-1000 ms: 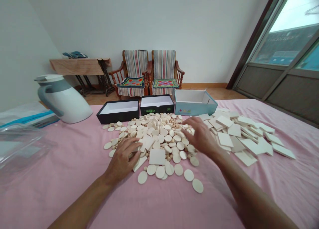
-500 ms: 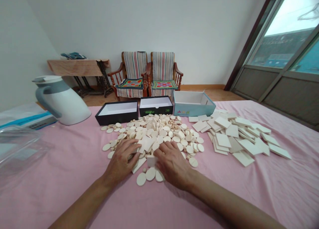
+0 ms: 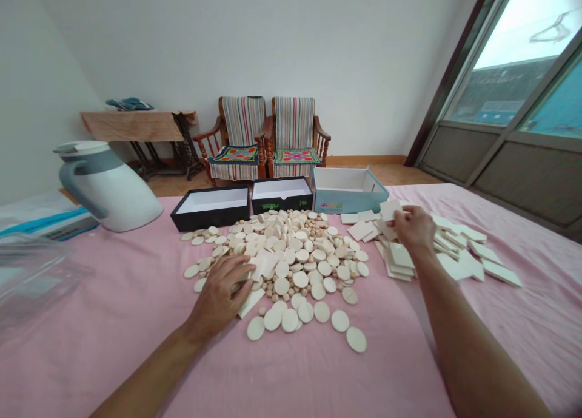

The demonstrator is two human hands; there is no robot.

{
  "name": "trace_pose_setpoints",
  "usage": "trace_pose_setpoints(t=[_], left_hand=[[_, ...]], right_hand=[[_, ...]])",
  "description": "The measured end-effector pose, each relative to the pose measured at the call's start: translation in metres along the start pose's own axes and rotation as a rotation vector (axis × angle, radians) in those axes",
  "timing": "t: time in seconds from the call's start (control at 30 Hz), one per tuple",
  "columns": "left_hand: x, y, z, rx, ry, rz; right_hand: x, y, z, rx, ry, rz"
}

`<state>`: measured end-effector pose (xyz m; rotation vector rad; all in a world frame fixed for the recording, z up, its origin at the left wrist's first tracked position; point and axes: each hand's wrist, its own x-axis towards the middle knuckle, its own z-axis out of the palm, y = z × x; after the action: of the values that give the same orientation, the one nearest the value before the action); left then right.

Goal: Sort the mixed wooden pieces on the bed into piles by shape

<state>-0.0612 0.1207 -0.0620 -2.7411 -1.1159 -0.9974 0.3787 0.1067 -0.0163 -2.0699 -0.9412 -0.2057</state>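
Observation:
A heap of pale round wooden discs [image 3: 300, 255] with small wooden balls among them covers the middle of the pink cloth. My left hand [image 3: 224, 289] rests at the heap's left front edge, fingers curved and apart, touching pale square tiles [image 3: 265, 264]; whether it grips one is hidden. Over the pile of square wooden tiles [image 3: 402, 256] on the right, my right hand [image 3: 413, 224] pinches one square tile [image 3: 390, 211] between thumb and fingers. Several loose discs [image 3: 322, 312] lie in front of the heap.
Two black open boxes [image 3: 211, 218] [image 3: 282, 204] and a light blue open box [image 3: 350, 201] stand behind the heap. At the left are a white and grey jug [image 3: 119, 190] and a clear plastic container [image 3: 34, 278]. Two wooden chairs stand beyond.
My right hand has moved from the heap's front to the tile pile on the right and now holds a tile. More loose discs show where it was. My left hand has stayed put.

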Motion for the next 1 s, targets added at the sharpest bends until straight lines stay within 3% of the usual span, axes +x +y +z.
trace_pose_setpoints(t=[0.13,0.23,0.4,0.53,0.6,0.73,1.0], left_hand=[[0.001,0.001,0.0,-0.009,0.005,-0.007],[0.001,0.003,-0.001,-0.015,0.01,-0.008],[0.0,0.005,-0.002,-0.025,0.015,-0.019],[-0.001,0.007,-0.003,-0.043,0.008,-0.065],[-0.001,0.008,-0.004,-0.047,0.004,-0.085],[-0.001,0.008,-0.005,-0.038,0.011,-0.089],[-0.001,0.007,-0.004,-0.047,0.008,-0.061]], right_hand=[[0.009,0.018,-0.006,-0.063,0.191,-0.009],[-0.002,0.004,-0.005,-0.027,0.154,-0.121],[-0.05,-0.052,0.01,0.196,-0.216,-0.36],[-0.107,-0.103,0.012,0.271,-0.608,-0.73],[-0.134,-0.125,0.011,0.23,-0.703,-0.876],[-0.169,-0.153,0.014,0.045,-0.687,-1.026],[-0.191,-0.171,0.033,-0.13,-0.613,-0.949]])
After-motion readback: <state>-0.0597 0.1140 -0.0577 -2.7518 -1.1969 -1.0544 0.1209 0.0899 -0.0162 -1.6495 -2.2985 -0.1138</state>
